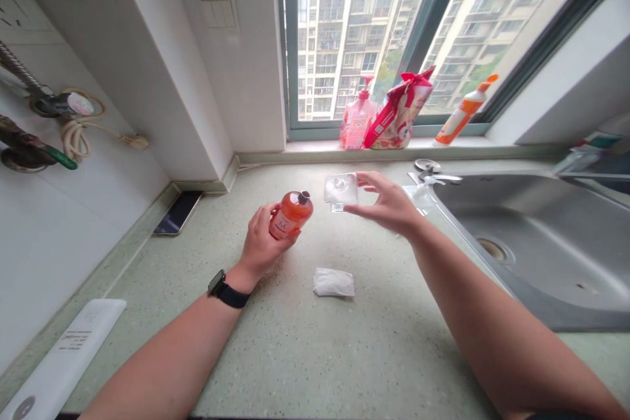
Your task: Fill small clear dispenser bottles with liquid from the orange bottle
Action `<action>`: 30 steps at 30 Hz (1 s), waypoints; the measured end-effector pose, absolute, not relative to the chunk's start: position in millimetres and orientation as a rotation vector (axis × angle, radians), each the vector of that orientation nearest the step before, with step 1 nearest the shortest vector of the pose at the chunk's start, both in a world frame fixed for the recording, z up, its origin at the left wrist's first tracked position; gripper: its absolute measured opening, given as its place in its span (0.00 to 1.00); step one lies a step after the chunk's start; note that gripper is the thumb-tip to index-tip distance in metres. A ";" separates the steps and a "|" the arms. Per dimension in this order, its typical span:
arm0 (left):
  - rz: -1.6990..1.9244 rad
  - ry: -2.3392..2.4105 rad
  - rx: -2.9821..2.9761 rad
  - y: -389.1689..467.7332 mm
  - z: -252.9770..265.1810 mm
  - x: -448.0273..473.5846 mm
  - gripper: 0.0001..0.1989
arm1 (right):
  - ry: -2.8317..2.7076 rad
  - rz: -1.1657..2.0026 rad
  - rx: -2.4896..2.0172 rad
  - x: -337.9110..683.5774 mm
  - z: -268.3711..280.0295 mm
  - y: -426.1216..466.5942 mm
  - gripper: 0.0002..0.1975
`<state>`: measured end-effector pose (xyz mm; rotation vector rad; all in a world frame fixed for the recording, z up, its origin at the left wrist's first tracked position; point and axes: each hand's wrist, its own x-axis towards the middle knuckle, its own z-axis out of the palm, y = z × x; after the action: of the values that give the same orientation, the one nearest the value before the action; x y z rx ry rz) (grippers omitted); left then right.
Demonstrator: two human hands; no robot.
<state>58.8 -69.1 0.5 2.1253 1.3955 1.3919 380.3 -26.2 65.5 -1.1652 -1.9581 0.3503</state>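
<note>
My left hand (263,243) is wrapped around a bottle of orange liquid (295,207) with a pale label and a dark neck. The bottle tilts slightly to the right, over the counter. In my right hand (386,200), pinched between thumb and fingers, is a clear square bottle (340,190). A round opening shows on its face toward me, and no liquid can be made out in it. The two bottles are close together but apart. Below them a folded white tissue (333,283) lies on the speckled green counter (295,354).
At the right is a steel sink (541,230); a clear item with a white pump nozzle (428,187) lies by its edge. A phone (178,212) and a long white object (69,354) lie left. A pink pump bottle (358,119), red bag (401,115) and orange-white bottle (462,115) line the sill.
</note>
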 end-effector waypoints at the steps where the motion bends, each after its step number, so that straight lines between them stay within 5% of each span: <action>1: 1.380 1.414 2.143 -69.2 1.6 58.3 0.33 | -1.981 0.327 -1.168 381.1 66.2 -26.8 0.36; 30: 1.223 1.518 2.380 -79.2 12.1 60.3 0.35 | -2.209 0.072 -1.271 364.5 68.5 -40.2 0.33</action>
<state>60.3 -79.2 12.1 2.3802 1.5178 1.2230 364.5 -40.2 68.5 -1.2706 -2.2087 0.0722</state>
